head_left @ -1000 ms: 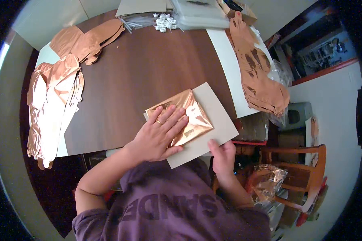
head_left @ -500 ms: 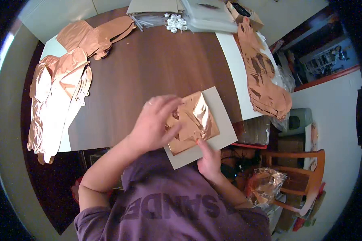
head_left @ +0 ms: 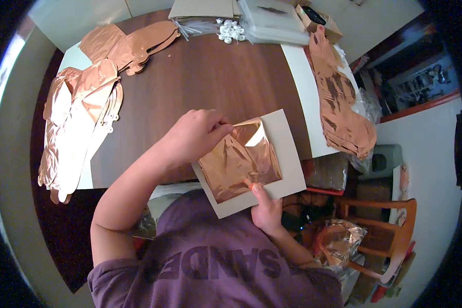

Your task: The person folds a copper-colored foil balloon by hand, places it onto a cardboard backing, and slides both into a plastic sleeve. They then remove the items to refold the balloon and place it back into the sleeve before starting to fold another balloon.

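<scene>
Crinkled copper foil sheet [head_left: 239, 165] lies on stiff grey card [head_left: 287, 154] at the table's [head_left: 200, 82] near edge; left hand [head_left: 195, 136] pinches its far corner, right hand [head_left: 266, 208] seemingly pins its near edge

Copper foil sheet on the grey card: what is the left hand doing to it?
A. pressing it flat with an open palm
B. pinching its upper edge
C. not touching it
B: the left hand pinches the upper edge of the copper foil sheet, which curls up there above the grey card.
</scene>
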`<action>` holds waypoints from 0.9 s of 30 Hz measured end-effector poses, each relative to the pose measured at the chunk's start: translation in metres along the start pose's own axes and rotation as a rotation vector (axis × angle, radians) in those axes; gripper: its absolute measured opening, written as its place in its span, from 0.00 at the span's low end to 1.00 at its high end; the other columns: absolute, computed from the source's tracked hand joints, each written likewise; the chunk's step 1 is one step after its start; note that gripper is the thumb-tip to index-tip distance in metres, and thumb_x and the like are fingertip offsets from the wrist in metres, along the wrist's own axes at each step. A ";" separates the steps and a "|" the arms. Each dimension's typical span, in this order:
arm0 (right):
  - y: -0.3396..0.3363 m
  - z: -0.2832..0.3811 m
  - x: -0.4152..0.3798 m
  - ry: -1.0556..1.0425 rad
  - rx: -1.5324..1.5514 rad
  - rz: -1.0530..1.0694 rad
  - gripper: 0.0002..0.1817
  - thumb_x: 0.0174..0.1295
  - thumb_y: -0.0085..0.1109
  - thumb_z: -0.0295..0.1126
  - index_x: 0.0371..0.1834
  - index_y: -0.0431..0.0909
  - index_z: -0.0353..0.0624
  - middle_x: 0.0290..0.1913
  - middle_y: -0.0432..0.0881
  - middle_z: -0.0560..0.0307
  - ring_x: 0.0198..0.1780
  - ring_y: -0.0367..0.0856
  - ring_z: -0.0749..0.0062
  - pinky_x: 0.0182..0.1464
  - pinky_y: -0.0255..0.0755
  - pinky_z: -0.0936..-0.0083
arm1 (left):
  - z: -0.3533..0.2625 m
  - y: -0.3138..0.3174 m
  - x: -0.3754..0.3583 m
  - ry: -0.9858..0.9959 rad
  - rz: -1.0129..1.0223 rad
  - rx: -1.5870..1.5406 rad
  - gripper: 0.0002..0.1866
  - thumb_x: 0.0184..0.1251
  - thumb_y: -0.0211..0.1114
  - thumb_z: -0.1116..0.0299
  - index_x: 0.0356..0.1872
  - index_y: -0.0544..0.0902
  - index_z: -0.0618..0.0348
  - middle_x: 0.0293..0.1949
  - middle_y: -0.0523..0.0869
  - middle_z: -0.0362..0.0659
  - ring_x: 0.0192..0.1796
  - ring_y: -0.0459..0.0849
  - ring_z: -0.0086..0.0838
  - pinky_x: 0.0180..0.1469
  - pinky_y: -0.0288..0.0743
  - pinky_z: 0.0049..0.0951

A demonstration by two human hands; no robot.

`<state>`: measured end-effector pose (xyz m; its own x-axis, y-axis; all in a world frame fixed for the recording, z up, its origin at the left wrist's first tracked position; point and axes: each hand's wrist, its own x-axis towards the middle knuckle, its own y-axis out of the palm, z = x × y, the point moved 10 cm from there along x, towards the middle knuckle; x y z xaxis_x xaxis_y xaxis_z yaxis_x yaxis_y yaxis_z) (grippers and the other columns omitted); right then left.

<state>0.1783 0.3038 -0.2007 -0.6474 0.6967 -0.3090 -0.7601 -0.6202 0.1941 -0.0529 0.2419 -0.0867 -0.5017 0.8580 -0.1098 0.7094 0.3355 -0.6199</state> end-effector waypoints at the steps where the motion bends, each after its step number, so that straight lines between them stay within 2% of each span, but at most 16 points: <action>1: 0.000 -0.001 0.000 0.017 0.002 -0.001 0.04 0.68 0.58 0.26 0.37 0.79 0.36 0.38 0.80 0.58 0.46 0.82 0.71 0.59 0.75 0.66 | -0.001 0.000 0.002 0.019 -0.001 0.036 0.13 0.71 0.62 0.63 0.40 0.86 0.65 0.32 0.86 0.57 0.34 0.86 0.47 0.39 0.79 0.40; 3: 0.001 -0.004 0.000 0.051 0.004 -0.006 0.04 0.68 0.58 0.26 0.37 0.79 0.36 0.39 0.81 0.57 0.50 0.83 0.69 0.58 0.75 0.68 | 0.002 0.003 0.004 0.009 0.025 0.081 0.15 0.72 0.61 0.61 0.39 0.85 0.64 0.32 0.86 0.57 0.35 0.85 0.51 0.39 0.78 0.43; 6: 0.006 -0.008 0.002 0.041 0.200 -0.020 0.06 0.69 0.57 0.24 0.41 0.79 0.31 0.41 0.81 0.55 0.53 0.83 0.65 0.55 0.76 0.68 | 0.021 0.013 0.011 -0.016 0.052 0.110 0.17 0.72 0.59 0.57 0.37 0.85 0.64 0.32 0.86 0.58 0.35 0.84 0.55 0.40 0.78 0.48; 8: 0.015 0.020 -0.002 -0.424 -0.485 0.130 0.08 0.70 0.55 0.22 0.47 0.78 0.29 0.43 0.81 0.53 0.52 0.83 0.64 0.53 0.77 0.68 | 0.036 0.019 0.017 -0.079 0.079 0.214 0.19 0.71 0.60 0.54 0.36 0.84 0.62 0.32 0.86 0.57 0.36 0.85 0.55 0.41 0.77 0.49; 10: 0.027 0.020 -0.008 -0.600 -0.773 0.203 0.10 0.70 0.53 0.21 0.51 0.77 0.28 0.45 0.81 0.51 0.51 0.83 0.63 0.52 0.78 0.68 | 0.047 0.023 0.023 -0.185 0.119 0.416 0.19 0.69 0.62 0.52 0.37 0.84 0.61 0.34 0.86 0.55 0.37 0.85 0.54 0.42 0.77 0.49; 13: 0.029 0.003 0.001 -0.408 -0.574 0.198 0.13 0.71 0.52 0.21 0.55 0.76 0.28 0.48 0.80 0.50 0.51 0.83 0.63 0.51 0.78 0.67 | 0.018 0.004 0.017 -0.113 -0.188 0.731 0.19 0.64 0.65 0.50 0.42 0.85 0.57 0.43 0.86 0.49 0.46 0.84 0.47 0.51 0.75 0.49; 14: 0.030 -0.002 0.005 -0.323 -0.492 0.194 0.13 0.71 0.53 0.22 0.55 0.76 0.29 0.49 0.80 0.50 0.51 0.82 0.64 0.51 0.79 0.66 | 0.008 0.009 0.014 -0.026 -0.210 0.808 0.20 0.63 0.65 0.49 0.42 0.84 0.56 0.46 0.84 0.47 0.49 0.82 0.45 0.54 0.72 0.50; 16: 0.034 -0.003 0.010 -0.073 -0.136 0.113 0.13 0.72 0.54 0.25 0.56 0.75 0.31 0.50 0.80 0.51 0.51 0.82 0.64 0.52 0.79 0.63 | -0.008 0.025 0.004 0.151 -0.249 0.956 0.21 0.61 0.66 0.48 0.44 0.83 0.55 0.52 0.81 0.44 0.56 0.79 0.41 0.60 0.68 0.51; 17: 0.041 -0.003 0.009 0.090 0.138 0.037 0.14 0.72 0.55 0.27 0.56 0.75 0.33 0.50 0.80 0.51 0.52 0.82 0.64 0.52 0.79 0.61 | -0.013 0.037 -0.007 0.304 -0.347 0.924 0.23 0.62 0.65 0.47 0.48 0.83 0.55 0.56 0.78 0.45 0.63 0.73 0.42 0.67 0.60 0.56; 18: 0.047 -0.009 0.007 0.257 0.412 -0.043 0.14 0.72 0.56 0.29 0.57 0.75 0.34 0.51 0.80 0.51 0.52 0.82 0.65 0.52 0.79 0.60 | -0.014 0.043 -0.012 0.310 -0.301 0.887 0.25 0.63 0.63 0.46 0.51 0.81 0.57 0.58 0.78 0.47 0.65 0.72 0.44 0.69 0.58 0.56; 20: 0.052 -0.013 0.012 0.303 0.383 -0.012 0.15 0.72 0.56 0.33 0.57 0.75 0.36 0.51 0.79 0.52 0.53 0.81 0.65 0.52 0.80 0.58 | -0.018 0.053 -0.023 0.321 -0.217 0.814 0.31 0.65 0.61 0.43 0.57 0.79 0.59 0.61 0.77 0.51 0.68 0.70 0.47 0.72 0.55 0.57; 21: 0.054 -0.015 0.012 0.326 0.368 0.003 0.16 0.73 0.56 0.35 0.58 0.74 0.37 0.51 0.79 0.53 0.54 0.81 0.65 0.52 0.80 0.57 | -0.010 0.055 -0.025 0.243 -0.197 0.765 0.39 0.67 0.56 0.40 0.63 0.75 0.67 0.68 0.72 0.57 0.73 0.66 0.50 0.75 0.50 0.58; 24: 0.056 -0.008 0.013 0.330 0.307 -0.005 0.18 0.74 0.54 0.38 0.58 0.74 0.35 0.51 0.82 0.50 0.50 0.84 0.63 0.50 0.81 0.59 | 0.002 0.060 -0.030 0.264 -0.244 0.726 0.42 0.69 0.51 0.36 0.67 0.71 0.67 0.71 0.68 0.58 0.75 0.63 0.51 0.75 0.49 0.58; 27: 0.036 -0.010 0.013 0.498 0.182 0.252 0.20 0.74 0.52 0.39 0.57 0.75 0.32 0.46 0.86 0.47 0.43 0.88 0.61 0.45 0.83 0.64 | 0.007 0.062 -0.034 0.280 -0.269 0.689 0.42 0.68 0.53 0.36 0.67 0.71 0.66 0.72 0.66 0.59 0.75 0.61 0.54 0.75 0.47 0.61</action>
<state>0.1429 0.2872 -0.2068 -0.7385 0.2552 -0.6241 -0.6121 -0.6419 0.4618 0.0049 0.2307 -0.1274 -0.4043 0.8783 0.2551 0.0687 0.3073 -0.9491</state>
